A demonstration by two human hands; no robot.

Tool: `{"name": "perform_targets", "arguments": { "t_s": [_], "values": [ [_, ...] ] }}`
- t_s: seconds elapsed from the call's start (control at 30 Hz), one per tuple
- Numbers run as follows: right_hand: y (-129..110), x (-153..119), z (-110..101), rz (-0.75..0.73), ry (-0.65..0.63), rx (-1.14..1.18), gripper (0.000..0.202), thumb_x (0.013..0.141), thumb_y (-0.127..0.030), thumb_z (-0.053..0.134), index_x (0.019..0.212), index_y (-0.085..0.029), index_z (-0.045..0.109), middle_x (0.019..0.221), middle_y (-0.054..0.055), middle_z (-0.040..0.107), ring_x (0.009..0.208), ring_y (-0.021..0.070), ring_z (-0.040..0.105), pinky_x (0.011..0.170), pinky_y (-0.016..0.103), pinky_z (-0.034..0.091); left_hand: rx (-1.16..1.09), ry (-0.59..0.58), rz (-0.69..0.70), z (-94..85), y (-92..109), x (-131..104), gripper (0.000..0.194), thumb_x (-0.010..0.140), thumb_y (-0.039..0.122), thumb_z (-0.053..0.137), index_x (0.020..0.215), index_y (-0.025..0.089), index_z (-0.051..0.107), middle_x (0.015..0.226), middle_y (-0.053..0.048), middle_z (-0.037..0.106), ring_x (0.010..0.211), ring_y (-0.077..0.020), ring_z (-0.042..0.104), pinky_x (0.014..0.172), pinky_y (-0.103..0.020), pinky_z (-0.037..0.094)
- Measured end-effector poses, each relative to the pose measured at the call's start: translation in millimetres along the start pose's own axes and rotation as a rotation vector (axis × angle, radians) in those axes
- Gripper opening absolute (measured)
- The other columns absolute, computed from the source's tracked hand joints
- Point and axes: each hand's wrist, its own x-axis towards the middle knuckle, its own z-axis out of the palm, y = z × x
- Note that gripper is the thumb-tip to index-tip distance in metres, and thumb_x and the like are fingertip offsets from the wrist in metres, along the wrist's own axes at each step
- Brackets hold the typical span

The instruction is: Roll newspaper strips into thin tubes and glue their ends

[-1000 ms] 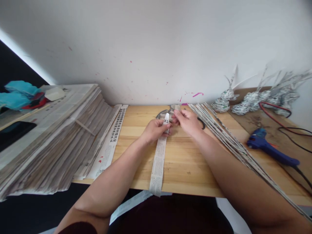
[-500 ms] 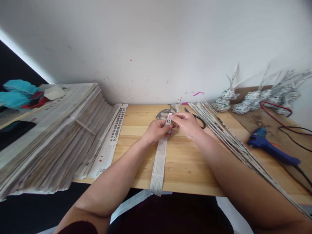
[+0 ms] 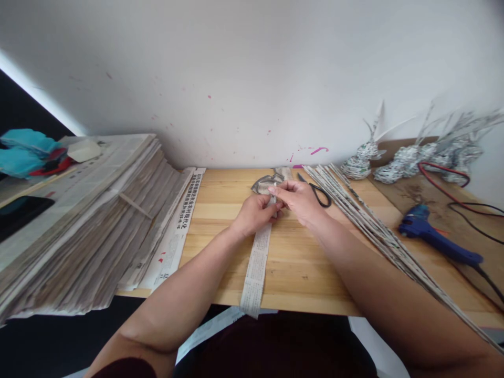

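Both hands meet over the middle of the wooden table, pinching a small narrow piece of newspaper point(image 3: 274, 199). My left hand point(image 3: 255, 212) is closed on its lower part, and my right hand point(image 3: 296, 199) grips the upper end between thumb and fingers. Fingers cover most of the piece. Beneath them a long newspaper strip point(image 3: 255, 268) runs toward me and hangs over the table's front edge. Just behind the hands lies a grey printed scrap of paper point(image 3: 262, 184). Black-handled scissors point(image 3: 323, 195) rest right of my right hand, partly hidden by it.
At left stands a tall newspaper stack point(image 3: 129, 205), bearing a phone point(image 3: 23, 212) and blue items point(image 3: 29, 149). Rolled paper sticks point(image 3: 354, 220) lie right. Farther right are a blue glue gun point(image 3: 437, 236), its cord, and woven paper figures point(image 3: 405, 160). A wall rises behind.
The small newspaper piece has been turned or folded narrower between the fingers, so its large printed characters no longer show. Both hands stay in nearly the same place.
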Motion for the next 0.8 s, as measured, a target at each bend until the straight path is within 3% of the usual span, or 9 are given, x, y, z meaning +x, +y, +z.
{"name": "perform_targets", "arguments": {
  "t_s": [0.17,0.27,0.57,0.67,0.8],
  "values": [
    [-2.8,-0.6,-4.4,-0.004,-0.112,-0.046,0.031,0.066,-0.042,0.08,0.079,-0.017,0.068,0.067,-0.001,0.062,0.053,0.01,0.056,0.045,0.022,0.046,-0.14,-0.072,-0.041,-0.3,2.2,-0.5,0.026,0.08,0.038,0.069,0.08,0.012,0.069,0.074,-0.006,0.07,0.069,-0.0148,0.066,0.066,-0.026,0.054],
    [-5.0,-0.9,-6.3,0.049,-0.144,-0.007,0.03,0.065,-0.043,0.081,0.075,-0.018,0.067,0.059,-0.002,0.059,0.044,0.0102,0.052,0.039,0.024,0.043,-0.211,-0.118,-0.056,0.3,2.5,-0.8,0.029,0.078,0.038,0.071,0.084,0.011,0.069,0.076,-0.007,0.071,0.07,-0.0148,0.067,0.064,-0.025,0.054],
    [-10.2,1.6,-4.6,0.147,-0.018,0.095,0.047,0.045,-0.04,0.092,0.062,-0.018,0.055,0.049,-0.005,0.054,0.038,0.0072,0.045,0.034,0.02,0.032,-0.142,-0.143,-0.03,5.4,7.0,-5.7,0.023,0.083,0.034,0.067,0.086,0.012,0.065,0.079,-0.008,0.071,0.076,-0.0155,0.068,0.071,-0.027,0.055],
    [-10.7,2.8,-8.2,0.13,-0.057,0.075,0.043,0.052,-0.046,0.088,0.062,-0.018,0.057,0.045,-0.006,0.048,0.038,0.0061,0.04,0.035,0.02,0.03,-0.128,-0.171,-0.028,4.2,8.7,-6.7,0.023,0.084,0.035,0.066,0.086,0.012,0.066,0.081,-0.008,0.072,0.079,-0.0166,0.068,0.072,-0.027,0.055],
    [-11.9,5.1,-18.2,0.097,-0.254,0.031,0.041,0.065,-0.05,0.08,0.084,-0.015,0.071,0.047,-0.006,0.047,0.043,0.0055,0.039,0.038,0.019,0.029,-0.152,-0.227,-0.02,1.1,10.2,-6.9,0.026,0.084,0.038,0.065,0.089,0.013,0.068,0.082,-0.008,0.072,0.081,-0.0169,0.068,0.072,-0.026,0.054]
  ]
}}
